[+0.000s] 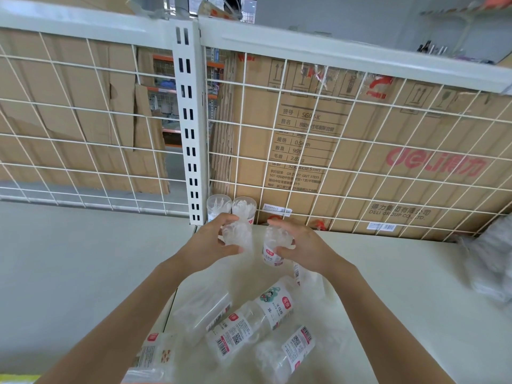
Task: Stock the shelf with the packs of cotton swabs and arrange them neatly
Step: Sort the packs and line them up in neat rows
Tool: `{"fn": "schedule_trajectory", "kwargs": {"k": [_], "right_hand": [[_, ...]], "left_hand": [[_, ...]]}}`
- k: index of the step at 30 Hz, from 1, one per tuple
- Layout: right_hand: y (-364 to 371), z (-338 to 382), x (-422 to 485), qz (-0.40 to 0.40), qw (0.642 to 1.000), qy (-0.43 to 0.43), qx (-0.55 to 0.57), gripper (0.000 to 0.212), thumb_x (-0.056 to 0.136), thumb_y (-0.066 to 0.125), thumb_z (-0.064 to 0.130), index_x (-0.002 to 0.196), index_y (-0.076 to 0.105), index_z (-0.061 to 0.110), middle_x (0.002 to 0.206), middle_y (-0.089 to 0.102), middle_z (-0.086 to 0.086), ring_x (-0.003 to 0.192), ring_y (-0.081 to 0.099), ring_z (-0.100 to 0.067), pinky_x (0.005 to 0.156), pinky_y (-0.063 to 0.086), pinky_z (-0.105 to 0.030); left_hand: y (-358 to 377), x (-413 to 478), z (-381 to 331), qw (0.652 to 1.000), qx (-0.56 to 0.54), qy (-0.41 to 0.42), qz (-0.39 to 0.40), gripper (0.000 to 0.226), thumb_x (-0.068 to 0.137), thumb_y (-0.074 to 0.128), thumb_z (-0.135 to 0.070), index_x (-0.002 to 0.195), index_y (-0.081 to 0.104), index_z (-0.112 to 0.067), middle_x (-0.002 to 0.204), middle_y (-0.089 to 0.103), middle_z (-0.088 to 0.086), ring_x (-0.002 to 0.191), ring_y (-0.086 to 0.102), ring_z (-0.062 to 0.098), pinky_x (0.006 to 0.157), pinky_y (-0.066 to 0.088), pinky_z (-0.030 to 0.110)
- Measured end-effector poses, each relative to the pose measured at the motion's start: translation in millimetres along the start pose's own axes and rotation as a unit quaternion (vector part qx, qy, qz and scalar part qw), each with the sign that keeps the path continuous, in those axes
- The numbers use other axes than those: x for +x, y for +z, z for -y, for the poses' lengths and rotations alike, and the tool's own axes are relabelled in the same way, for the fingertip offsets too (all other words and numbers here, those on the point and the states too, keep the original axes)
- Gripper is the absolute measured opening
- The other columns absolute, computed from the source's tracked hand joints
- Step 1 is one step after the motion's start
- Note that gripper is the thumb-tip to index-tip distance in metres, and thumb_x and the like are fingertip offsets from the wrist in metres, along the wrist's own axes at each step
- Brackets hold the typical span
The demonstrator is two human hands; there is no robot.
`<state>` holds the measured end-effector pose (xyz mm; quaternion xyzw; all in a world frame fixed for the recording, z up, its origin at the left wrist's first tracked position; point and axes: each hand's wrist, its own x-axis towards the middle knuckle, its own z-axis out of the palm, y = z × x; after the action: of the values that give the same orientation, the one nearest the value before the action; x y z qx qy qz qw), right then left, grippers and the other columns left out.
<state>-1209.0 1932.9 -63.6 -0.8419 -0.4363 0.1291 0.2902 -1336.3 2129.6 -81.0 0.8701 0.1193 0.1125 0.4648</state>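
Observation:
Two clear round packs of cotton swabs (pixel 230 209) stand upright at the back of the white shelf (pixel 388 273), against the wire grid beside the slotted post. My left hand (pixel 213 245) grips another clear pack (pixel 237 235) just in front of them. My right hand (pixel 302 249) grips a labelled pack (pixel 274 245) upright to the right of it. Several more packs (pixel 249 325) lie on their sides near the shelf's front edge, between my forearms.
A white wire grid back panel (pixel 332 151) and a slotted upright post (pixel 189 128) close off the rear, with cardboard boxes (pixel 401 167) behind. Crumpled clear plastic wrap (pixel 490 261) lies at the right. An upper shelf rail (pixel 346 51) runs overhead.

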Motion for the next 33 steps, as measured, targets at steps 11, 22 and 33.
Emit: {"fn": "schedule_trajectory", "kwargs": {"k": [11, 22, 33], "right_hand": [[-5.1, 5.0, 0.7, 0.033, 0.999, -0.027, 0.02, 0.061, 0.082, 0.058, -0.002, 0.135, 0.047, 0.025, 0.127, 0.046, 0.002, 0.118, 0.037, -0.008, 0.097, 0.029, -0.019], [-9.0, 32.6, -4.4, 0.027, 0.988, -0.08, 0.13, 0.049, 0.086, 0.065, 0.035, 0.131, 0.054, 0.018, 0.127, 0.06, 0.006, 0.118, 0.052, -0.003, 0.102, 0.038, -0.021], [-3.4, 30.0, -1.3, -0.06, 0.989, -0.083, 0.103, 0.048, 0.082, 0.068, 0.039, 0.126, 0.055, 0.025, 0.124, 0.057, 0.006, 0.114, 0.051, 0.001, 0.097, 0.037, -0.014]], "left_hand": [[-14.6, -0.3, -9.3, 0.987, -0.148, -0.037, 0.041, 0.052, 0.081, 0.073, -0.028, 0.127, 0.048, -0.029, 0.122, 0.048, 0.001, 0.102, 0.053, 0.01, 0.085, 0.042, 0.017], [-24.1, -4.0, -19.5, 0.949, -0.273, 0.038, 0.15, 0.066, 0.071, 0.069, -0.001, 0.131, 0.048, -0.02, 0.121, 0.057, 0.003, 0.105, 0.057, 0.015, 0.082, 0.047, 0.023], [-16.1, 0.1, -22.7, 0.991, -0.133, 0.031, 0.016, 0.053, 0.066, 0.083, -0.033, 0.112, 0.057, -0.036, 0.117, 0.057, -0.006, 0.101, 0.056, 0.012, 0.08, 0.046, 0.017]]}}
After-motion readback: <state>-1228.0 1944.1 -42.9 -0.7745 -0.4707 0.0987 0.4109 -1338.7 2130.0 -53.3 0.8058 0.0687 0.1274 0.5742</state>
